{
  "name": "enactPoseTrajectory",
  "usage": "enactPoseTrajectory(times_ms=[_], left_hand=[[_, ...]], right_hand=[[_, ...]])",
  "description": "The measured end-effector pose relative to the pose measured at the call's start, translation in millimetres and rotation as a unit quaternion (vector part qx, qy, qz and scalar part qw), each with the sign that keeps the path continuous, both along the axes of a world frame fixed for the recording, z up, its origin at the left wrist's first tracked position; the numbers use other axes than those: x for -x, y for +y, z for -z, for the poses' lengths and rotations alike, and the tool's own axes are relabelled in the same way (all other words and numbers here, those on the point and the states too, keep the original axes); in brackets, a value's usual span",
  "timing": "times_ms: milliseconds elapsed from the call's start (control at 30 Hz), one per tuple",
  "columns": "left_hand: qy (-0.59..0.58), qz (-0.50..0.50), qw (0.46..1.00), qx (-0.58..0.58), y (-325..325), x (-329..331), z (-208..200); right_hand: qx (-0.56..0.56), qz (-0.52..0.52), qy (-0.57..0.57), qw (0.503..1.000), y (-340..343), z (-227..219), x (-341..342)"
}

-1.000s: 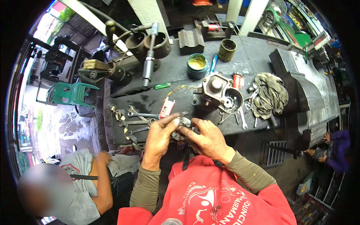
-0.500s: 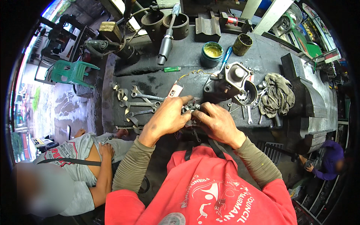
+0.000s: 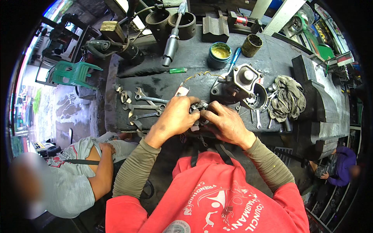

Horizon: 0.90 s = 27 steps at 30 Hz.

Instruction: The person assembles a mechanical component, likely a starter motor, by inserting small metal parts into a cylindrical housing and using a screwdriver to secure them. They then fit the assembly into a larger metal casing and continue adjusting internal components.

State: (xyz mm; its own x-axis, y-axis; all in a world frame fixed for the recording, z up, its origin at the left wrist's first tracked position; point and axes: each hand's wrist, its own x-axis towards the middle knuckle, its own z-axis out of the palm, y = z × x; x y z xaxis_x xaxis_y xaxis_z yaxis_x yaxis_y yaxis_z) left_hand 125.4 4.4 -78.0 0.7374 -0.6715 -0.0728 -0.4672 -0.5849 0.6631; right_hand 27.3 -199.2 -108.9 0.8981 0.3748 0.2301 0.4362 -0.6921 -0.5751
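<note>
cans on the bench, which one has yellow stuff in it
The blue can, left of the brown can: yellow stuff shows inside, while the brown one looks dark.

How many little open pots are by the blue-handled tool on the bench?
2. A blue pot with yellow stuff inside stands left of the blue-handled tool; a brownish can stands to its right. Others could be hidden behind things.

head camera | worn on head | faces down | wide fisheye | workbench [image 3: 167,84] near, ahead
</note>
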Motion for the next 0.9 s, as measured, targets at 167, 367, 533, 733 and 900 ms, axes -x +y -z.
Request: enactPoseTrajectory(times_ms=[167,367,533,733,900], left_hand=[[0.093,-0.058,0.994,0.003,6.0,0.9,5.6],[0.090,-0.078,0.993,0.010,5.3,6.0,5.8],[0.064,-0.045,0.996,0.043,3.3,6.7,11.0],[0.041,-0.014,0.998,0.053,5.3,6.6,17.8],[0.107,-0.027,0.993,0.036,8.6,4.8,20.2]], right_hand=[[-0.025,0.003,-0.008,1.000,3.4,6.3,-0.9],[-0.039,0.011,-0.018,0.999,9.2,12.5,5.4],[-0.044,0.016,-0.005,0.999,8.7,12.3,4.7],[-0.015,-0.006,-0.014,1.000,10.8,10.7,-1.4],[-0.017,0.003,-0.029,0.999,12.3,12.0,0.9]])
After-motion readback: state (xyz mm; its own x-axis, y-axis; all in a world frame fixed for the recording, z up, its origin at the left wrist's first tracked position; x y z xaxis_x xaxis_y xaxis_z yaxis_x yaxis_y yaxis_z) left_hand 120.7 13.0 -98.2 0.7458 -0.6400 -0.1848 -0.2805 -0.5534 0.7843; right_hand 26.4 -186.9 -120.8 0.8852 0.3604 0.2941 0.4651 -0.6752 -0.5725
